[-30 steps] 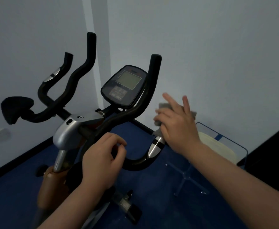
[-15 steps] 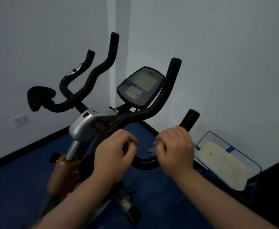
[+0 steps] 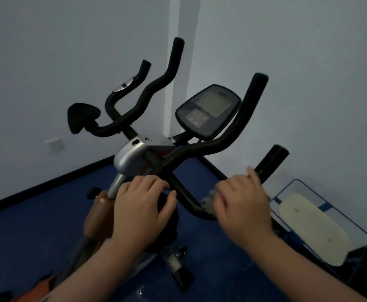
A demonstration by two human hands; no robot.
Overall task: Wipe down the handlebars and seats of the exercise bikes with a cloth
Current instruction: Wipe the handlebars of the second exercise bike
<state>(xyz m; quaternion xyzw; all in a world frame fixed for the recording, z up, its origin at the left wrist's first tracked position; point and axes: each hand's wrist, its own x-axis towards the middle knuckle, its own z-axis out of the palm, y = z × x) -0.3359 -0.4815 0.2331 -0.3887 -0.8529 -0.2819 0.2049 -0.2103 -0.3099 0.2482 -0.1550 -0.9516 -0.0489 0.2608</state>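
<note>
An exercise bike's black handlebar (image 3: 219, 147) fills the middle of the head view, with a grey display console (image 3: 208, 110) behind it. My right hand (image 3: 243, 205) grips a grey cloth (image 3: 208, 200) wrapped round the low bend of the right-hand grip, just below its black end (image 3: 271, 162). My left hand (image 3: 141, 208) sits by the stem, with its fingers and thumb curled at the lower bar. The seat is out of view.
A black elbow pad (image 3: 80, 116) and further bar ends (image 3: 176, 57) rise at the back left. A clear box (image 3: 356, 232) with a cream pad stands on the blue floor at right. White walls meet in a corner behind, with a wall socket (image 3: 53, 144) at left.
My right hand has slid the cloth down the right grip from its top end to the low bend, uncovering the black end. My left hand stays by the stem.
</note>
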